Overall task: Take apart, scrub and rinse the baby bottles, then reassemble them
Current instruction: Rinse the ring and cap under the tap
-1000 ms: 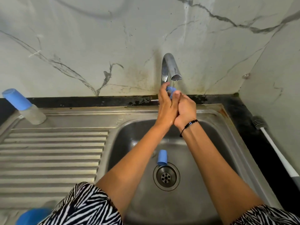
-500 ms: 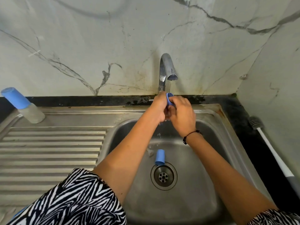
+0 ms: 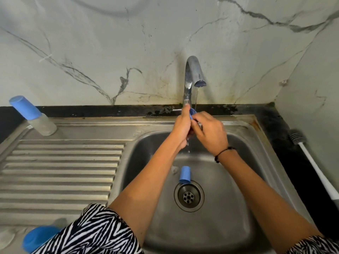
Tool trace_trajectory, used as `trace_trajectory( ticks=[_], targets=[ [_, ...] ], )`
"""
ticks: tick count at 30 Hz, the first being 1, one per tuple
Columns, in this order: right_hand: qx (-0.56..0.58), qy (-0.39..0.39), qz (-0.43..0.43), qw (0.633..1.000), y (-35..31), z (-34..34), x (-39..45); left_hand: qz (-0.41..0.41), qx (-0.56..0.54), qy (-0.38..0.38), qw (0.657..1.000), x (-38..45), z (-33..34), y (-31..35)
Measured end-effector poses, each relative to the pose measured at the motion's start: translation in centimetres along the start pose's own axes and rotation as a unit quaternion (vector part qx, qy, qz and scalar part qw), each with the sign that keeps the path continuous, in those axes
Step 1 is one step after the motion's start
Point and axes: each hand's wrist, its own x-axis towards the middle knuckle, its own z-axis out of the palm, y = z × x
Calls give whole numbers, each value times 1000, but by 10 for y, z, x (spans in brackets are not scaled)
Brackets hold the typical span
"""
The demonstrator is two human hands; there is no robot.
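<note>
Gripping a small blue part (image 3: 192, 113) between them, both hands meet under the tap (image 3: 193, 74) at the back of the sink (image 3: 244, 180). The left hand (image 3: 183, 123) has its fingers curled round the part, holding it from the left side. The right hand (image 3: 211, 131) comes in from the right, its fingers bent and pinching the same part; a black bracelet (image 3: 222, 154) circles that wrist. A thin stream of water (image 3: 196, 98) falls from the spout onto the part, and drops fall below the hands into the basin. What kind of piece the part is cannot be told, as the fingers cover most of it.

A blue cap (image 3: 185, 174) lies in the basin just behind the drain (image 3: 189, 196), apart from the hands. A bottle (image 3: 33, 116) with a blue cap on stands at the far left corner of the drainboard (image 3: 60, 173), tilted in the wide-angle view. A blue object (image 3: 38, 237) sits at the near left edge, partly hidden by a zebra-print sleeve (image 3: 95, 233). A brush (image 3: 310, 162) with a white handle lies on the dark counter to the right of the sink.
</note>
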Motion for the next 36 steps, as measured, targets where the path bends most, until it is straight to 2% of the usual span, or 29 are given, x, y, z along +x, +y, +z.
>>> trace_trajectory(
  ticks=[2,4,9,15,22,26,31,33,36],
  targets=[
    [-39,-32,-64,997,8,-5,-4,-53,-78,14,995,2,-1,-2],
    [-48,-16,-78,996,11,-6,-10,-77,-132,-8,988,4,-1,-2],
    [15,77,-5,997,3,-1,-23,-129,-208,-54,968,2,6,-10],
    [32,85,63,994,-7,2,-35,-143,-270,-68,950,4,12,-28],
    [20,98,57,993,-9,-2,-42,-103,-269,-129,949,11,20,-25],
    [-13,103,45,994,-6,3,-40,-78,-192,-80,975,15,21,-10],
    [-6,38,102,994,-5,14,-35,-39,-38,-3,999,16,17,0],
    [5,29,114,993,-8,18,-26,-28,-45,13,998,16,13,-5],
    [1,4,97,995,-14,24,-19,-58,-155,34,986,17,1,-15]
  ],
)
